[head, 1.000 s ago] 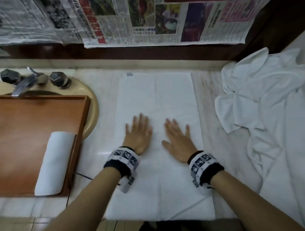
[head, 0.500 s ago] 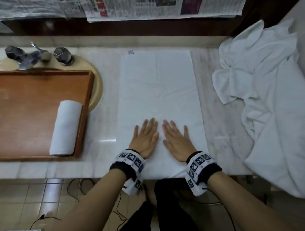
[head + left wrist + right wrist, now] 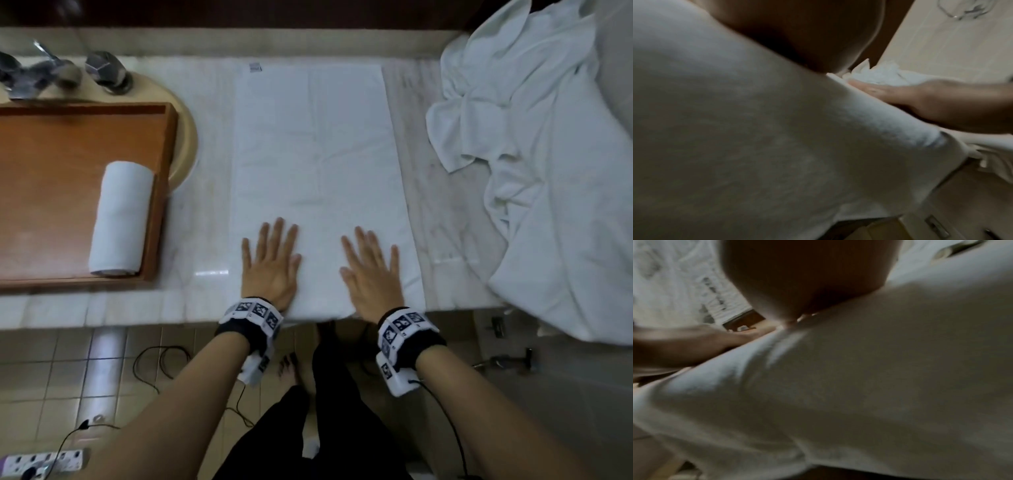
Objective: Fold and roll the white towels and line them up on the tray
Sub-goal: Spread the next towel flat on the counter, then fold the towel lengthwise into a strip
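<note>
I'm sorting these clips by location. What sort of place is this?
Most likely a bathroom, perhaps a hotel's. A marble counter holds a sink with a chrome faucet, the floor is tiled, and white towels lie heaped beside a tray holding one rolled towel.

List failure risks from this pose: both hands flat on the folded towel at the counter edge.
1. The folded towel has its near end at the counter lip under the left hand and right hand; it could slide off.
2. Visible creases may roll in unevenly.
3. The loose towel pile hangs over the edge and may drop.
</note>
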